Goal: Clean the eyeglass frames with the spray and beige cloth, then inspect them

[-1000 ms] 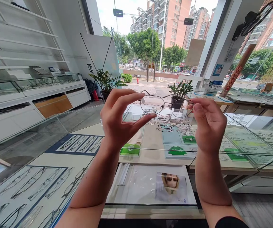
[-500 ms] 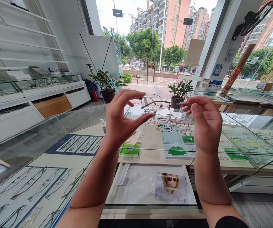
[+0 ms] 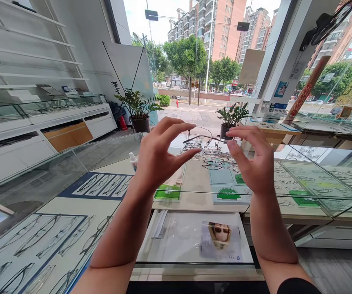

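Note:
A pair of thin dark-rimmed eyeglasses is held up in front of me, with clear lenses and its folded-in temple showing across the rims. My left hand has the left rim between forefinger above and thumb below. Thumb and forefinger of my right hand are at the right end of the frame, which they partly cover; their exact contact is hard to see. Both hands hover above the glass display counter.
Under the glass lie several rows of eyeglasses and green-labelled stands. A spray bottle stands left of centre. A drawer with a printed picture card sits below. Potted plants are beyond the counter.
My right hand has moved left and closer to my left hand. The eyeglasses have turned, so the right lens shows narrower. The left hand has barely shifted.

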The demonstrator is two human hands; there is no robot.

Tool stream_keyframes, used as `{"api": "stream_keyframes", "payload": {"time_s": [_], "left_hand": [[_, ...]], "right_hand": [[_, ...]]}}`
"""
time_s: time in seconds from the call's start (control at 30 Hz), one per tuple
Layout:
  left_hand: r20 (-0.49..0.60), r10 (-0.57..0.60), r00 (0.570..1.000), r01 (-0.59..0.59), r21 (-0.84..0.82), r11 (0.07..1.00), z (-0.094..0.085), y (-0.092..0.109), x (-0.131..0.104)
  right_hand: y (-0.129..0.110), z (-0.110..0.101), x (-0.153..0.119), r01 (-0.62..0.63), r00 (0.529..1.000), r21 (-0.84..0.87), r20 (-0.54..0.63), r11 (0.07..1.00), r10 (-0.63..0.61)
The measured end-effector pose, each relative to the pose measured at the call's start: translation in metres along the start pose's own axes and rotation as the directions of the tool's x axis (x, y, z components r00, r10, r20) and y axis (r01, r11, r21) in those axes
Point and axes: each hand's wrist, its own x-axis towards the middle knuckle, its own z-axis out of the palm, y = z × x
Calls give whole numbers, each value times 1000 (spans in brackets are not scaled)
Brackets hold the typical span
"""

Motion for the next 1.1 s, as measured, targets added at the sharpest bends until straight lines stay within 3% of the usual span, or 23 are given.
{"api": "stream_keyframes", "payload": {"time_s": [0.23, 0.37, 0.53, 0.73, 0.97, 1.1], "left_hand": [[93, 21, 995, -22, 6, 1000, -6, 11, 0], [105, 36, 994, -27, -88, 996, -9, 12, 1], [133, 44, 990, -5, -278, 961, -9, 7, 3], [130, 67, 989, -4, -434, 901, -4, -2, 2], [179, 31, 983, 30, -327, 945, 0, -5, 3], [3, -45, 999, 45, -164, 986, -3, 0, 3]], "right_hand": [[5, 4, -1, 23, 987, -30, 157, 999, -18], [5, 3, 0, 4, 978, 43, 208, 999, -13], [4, 0, 2, -116, 945, 223, 324, 968, 39], [14, 0, 1, -320, 874, 387, 472, 865, 112], [22, 7, 1, -422, 864, 431, 459, 798, 209], [21, 10, 0, -344, 915, 393, 342, 853, 212]]}}
